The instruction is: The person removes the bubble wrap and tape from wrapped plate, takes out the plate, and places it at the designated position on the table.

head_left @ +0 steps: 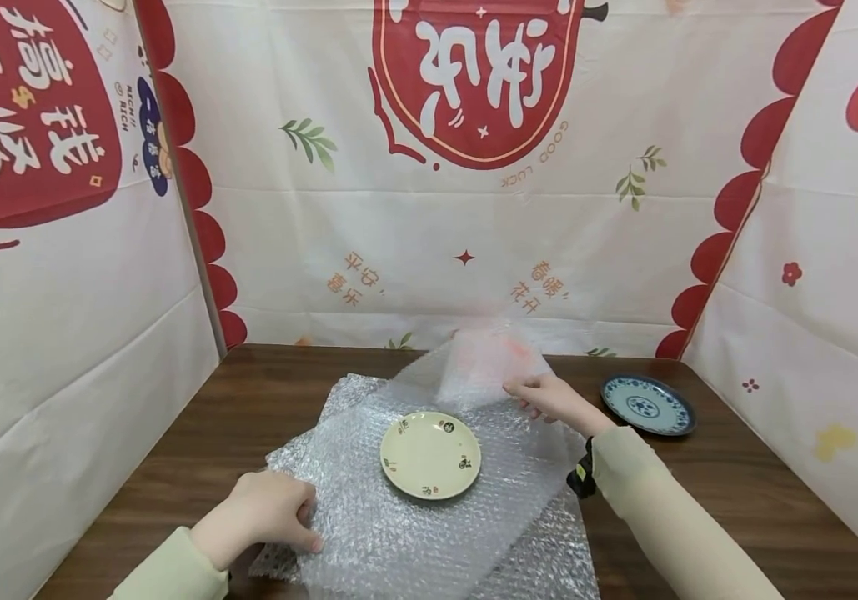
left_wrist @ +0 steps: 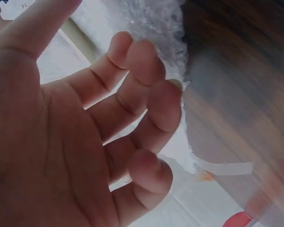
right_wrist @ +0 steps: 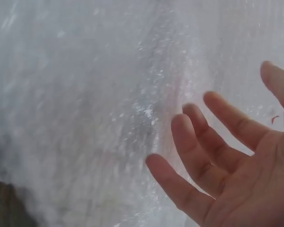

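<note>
A cream plate (head_left: 431, 456) with small dark motifs around its rim lies on a sheet of bubble wrap (head_left: 368, 533). The sheet's far corner (head_left: 484, 362) stands raised and blurred behind the plate. Close to that raised part is my right hand (head_left: 552, 400); the right wrist view shows its fingers (right_wrist: 189, 137) spread in front of the wrap, the thumb apart from them. At the left edge of the wrap, my left hand (head_left: 267, 510) is held low, palm inward. Its fingers (left_wrist: 146, 104) are loosely bent with nothing between them in the left wrist view.
More bubble wrap (head_left: 556, 550) lies beneath the top sheet. A blue patterned plate (head_left: 648, 404) sits at the back right of the dark wooden table (head_left: 196, 450). Printed cloth walls (head_left: 429, 217) enclose the table at the back and both sides.
</note>
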A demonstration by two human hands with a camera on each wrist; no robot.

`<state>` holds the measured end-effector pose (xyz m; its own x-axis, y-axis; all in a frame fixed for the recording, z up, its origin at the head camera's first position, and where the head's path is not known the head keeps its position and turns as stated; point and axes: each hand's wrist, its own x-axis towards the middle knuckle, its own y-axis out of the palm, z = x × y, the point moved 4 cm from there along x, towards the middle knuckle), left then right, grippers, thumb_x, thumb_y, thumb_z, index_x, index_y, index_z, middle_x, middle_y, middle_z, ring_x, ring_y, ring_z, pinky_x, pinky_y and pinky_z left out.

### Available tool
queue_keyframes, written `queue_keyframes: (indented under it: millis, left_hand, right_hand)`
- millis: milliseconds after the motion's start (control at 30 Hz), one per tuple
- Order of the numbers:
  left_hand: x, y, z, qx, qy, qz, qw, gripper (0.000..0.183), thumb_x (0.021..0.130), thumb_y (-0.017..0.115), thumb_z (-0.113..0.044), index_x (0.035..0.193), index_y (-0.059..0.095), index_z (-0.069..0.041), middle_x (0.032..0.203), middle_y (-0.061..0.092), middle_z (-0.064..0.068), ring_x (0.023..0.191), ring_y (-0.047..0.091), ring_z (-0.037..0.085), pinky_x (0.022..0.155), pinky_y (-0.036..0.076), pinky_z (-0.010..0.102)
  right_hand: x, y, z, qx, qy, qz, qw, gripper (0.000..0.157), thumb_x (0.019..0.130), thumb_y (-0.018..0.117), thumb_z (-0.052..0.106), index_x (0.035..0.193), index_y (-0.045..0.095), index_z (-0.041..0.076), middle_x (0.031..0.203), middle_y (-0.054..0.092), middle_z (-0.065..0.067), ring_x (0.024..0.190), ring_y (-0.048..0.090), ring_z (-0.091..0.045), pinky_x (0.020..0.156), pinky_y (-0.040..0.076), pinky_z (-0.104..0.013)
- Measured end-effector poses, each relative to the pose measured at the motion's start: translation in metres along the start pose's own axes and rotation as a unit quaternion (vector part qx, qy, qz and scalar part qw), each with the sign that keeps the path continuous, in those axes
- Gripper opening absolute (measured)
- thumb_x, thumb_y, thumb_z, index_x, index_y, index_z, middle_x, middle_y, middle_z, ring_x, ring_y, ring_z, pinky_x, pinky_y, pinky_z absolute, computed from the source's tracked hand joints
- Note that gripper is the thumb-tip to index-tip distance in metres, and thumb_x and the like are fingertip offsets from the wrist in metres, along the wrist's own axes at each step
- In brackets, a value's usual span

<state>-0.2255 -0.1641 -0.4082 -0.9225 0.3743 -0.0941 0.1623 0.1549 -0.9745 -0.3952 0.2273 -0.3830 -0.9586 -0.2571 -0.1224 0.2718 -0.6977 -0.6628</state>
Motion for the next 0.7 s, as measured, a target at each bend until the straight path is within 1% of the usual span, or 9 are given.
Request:
queue_keyframes:
  millis: [67, 133, 200, 267, 333, 400, 567, 633, 700]
  left_hand:
    - [0.001, -0.001, 0.0, 0.002, 0.008, -0.002, 1.0, 0.043, 0.067, 0.08, -0.055, 0.065, 0.049, -0.025, 0.06, 0.045, -0.012, 0.055, 0.041, 0.011, 0.048, 0.034, 0.035]
    - [0.002, -0.001, 0.0, -0.001, 0.024, -0.004, 0.9997, 0.043, 0.068, 0.08, -0.053, 0.065, 0.049, -0.024, 0.06, 0.044, -0.012, 0.055, 0.04, 0.01, 0.048, 0.034, 0.034]
    - [0.003, -0.001, -0.001, -0.004, 0.043, -0.006, 0.999, 0.042, 0.068, 0.081, -0.052, 0.064, 0.049, -0.024, 0.06, 0.043, -0.013, 0.055, 0.039, 0.009, 0.048, 0.033, 0.032]
    - [0.005, -0.002, -0.002, -0.004, 0.06, -0.008, 0.9982, 0.042, 0.068, 0.081, -0.05, 0.064, 0.049, -0.024, 0.061, 0.043, -0.013, 0.056, 0.038, 0.008, 0.048, 0.033, 0.03]
    - [0.006, -0.003, -0.002, -0.004, 0.071, -0.007, 0.9974, 0.042, 0.067, 0.082, -0.049, 0.063, 0.049, -0.024, 0.061, 0.042, -0.014, 0.056, 0.038, 0.007, 0.048, 0.033, 0.029]
    - [0.008, -0.002, -0.003, -0.005, 0.079, -0.005, 0.9969, 0.042, 0.067, 0.083, -0.049, 0.063, 0.049, -0.024, 0.061, 0.042, -0.013, 0.056, 0.037, 0.006, 0.048, 0.034, 0.028]
    - [0.01, -0.001, -0.003, -0.012, 0.08, 0.012, 0.9967, 0.042, 0.067, 0.083, -0.048, 0.062, 0.05, -0.023, 0.061, 0.043, -0.013, 0.054, 0.036, 0.005, 0.048, 0.033, 0.027]
    - [0.012, 0.0, -0.002, -0.013, 0.08, 0.019, 0.9965, 0.041, 0.067, 0.083, -0.047, 0.063, 0.05, -0.024, 0.061, 0.043, -0.013, 0.054, 0.036, 0.005, 0.048, 0.033, 0.027]
    - [0.014, -0.001, -0.003, -0.018, 0.088, 0.021, 0.9958, 0.038, 0.068, 0.083, -0.045, 0.064, 0.051, -0.024, 0.062, 0.044, -0.013, 0.054, 0.037, 0.005, 0.048, 0.034, 0.027]
  right_hand:
    - [0.0, -0.001, -0.002, 0.002, -0.009, -0.007, 1.0, 0.051, 0.098, 0.055, 0.044, 0.124, 0.061, 0.001, 0.097, 0.064, -0.018, 0.074, 0.058, -0.022, 0.062, 0.048, -0.037]
    - [0.001, -0.001, -0.004, 0.003, -0.017, -0.007, 1.0, 0.052, 0.098, 0.055, 0.041, 0.135, 0.055, 0.003, 0.114, 0.062, -0.022, 0.091, 0.062, -0.029, 0.074, 0.052, -0.043]
    - [0.003, 0.0, -0.005, -0.004, -0.031, -0.005, 0.999, 0.057, 0.099, 0.053, 0.039, 0.143, 0.046, 0.004, 0.133, 0.054, -0.024, 0.112, 0.057, -0.038, 0.086, 0.05, -0.05]
    - [0.005, 0.002, -0.006, -0.015, -0.045, 0.004, 0.999, 0.06, 0.1, 0.053, 0.037, 0.147, 0.039, 0.004, 0.14, 0.046, -0.027, 0.122, 0.05, -0.042, 0.093, 0.046, -0.054]
    - [0.007, 0.004, -0.008, -0.034, -0.057, 0.008, 0.998, 0.061, 0.099, 0.054, 0.036, 0.148, 0.037, 0.003, 0.141, 0.043, -0.029, 0.125, 0.046, -0.044, 0.096, 0.044, -0.055]
    - [0.01, 0.006, -0.011, -0.049, -0.066, 0.01, 0.997, 0.062, 0.099, 0.055, 0.034, 0.148, 0.036, 0.002, 0.141, 0.042, -0.03, 0.125, 0.046, -0.045, 0.096, 0.044, -0.055]
    - [0.013, 0.008, -0.014, -0.057, -0.07, 0.006, 0.996, 0.062, 0.098, 0.056, 0.032, 0.147, 0.037, 0.001, 0.14, 0.043, -0.031, 0.124, 0.047, -0.045, 0.094, 0.046, -0.054]
    - [0.012, 0.007, -0.013, -0.06, -0.071, -0.006, 0.996, 0.06, 0.097, 0.057, 0.033, 0.145, 0.04, 0.0, 0.137, 0.047, -0.03, 0.122, 0.05, -0.043, 0.093, 0.047, -0.053]
    - [0.01, 0.007, -0.009, -0.062, -0.077, -0.024, 0.995, 0.055, 0.096, 0.059, 0.032, 0.14, 0.048, 0.001, 0.132, 0.054, -0.026, 0.117, 0.054, -0.04, 0.09, 0.049, -0.05]
